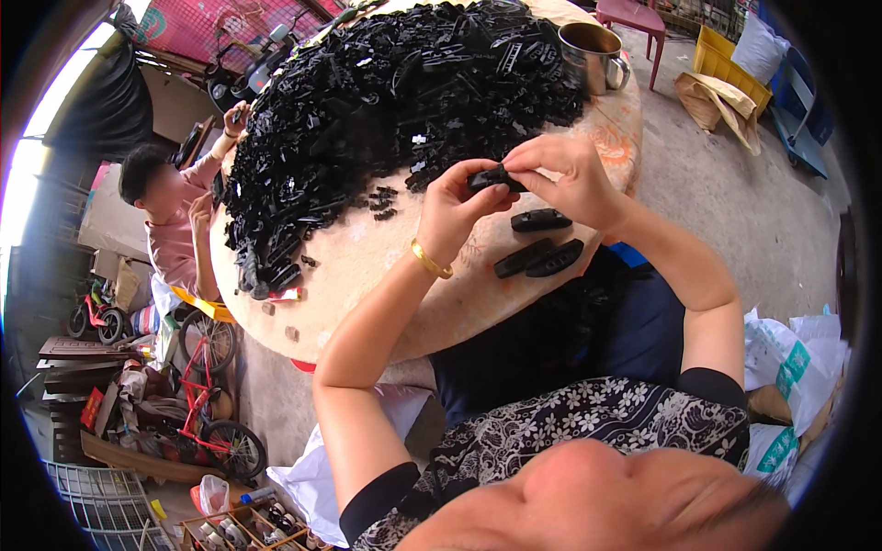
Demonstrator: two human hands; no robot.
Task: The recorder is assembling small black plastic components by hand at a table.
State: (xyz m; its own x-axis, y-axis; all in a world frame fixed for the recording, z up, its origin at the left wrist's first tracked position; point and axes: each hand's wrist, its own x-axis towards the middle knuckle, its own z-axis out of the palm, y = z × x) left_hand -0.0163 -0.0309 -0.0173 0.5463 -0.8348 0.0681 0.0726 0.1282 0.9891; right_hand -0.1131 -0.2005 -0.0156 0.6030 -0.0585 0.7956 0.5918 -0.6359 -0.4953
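Between my two hands, above the table's near right part, is a small oblong black plastic piece (496,178). My left hand (450,209) is closed round its left side, thumb below and fingers above. At its upper right end the fingers of my right hand (577,180) pinch together; whether they hold a separate small part there is hidden. Just below my hands, a similar oblong black piece (540,220) lies on the cloth, with a black piece (524,258) and another black piece (555,259) side by side nearer me. Several tiny black parts (382,202) lie left of my left hand.
A large heap of black plastic parts (367,101) covers the far side of the round, cream-clothed table (404,317). A metal mug (590,57) stands at the far right edge. Across the left edge, another person (173,207) has hands at the heap. A red bicycle (197,395) stands lower left.
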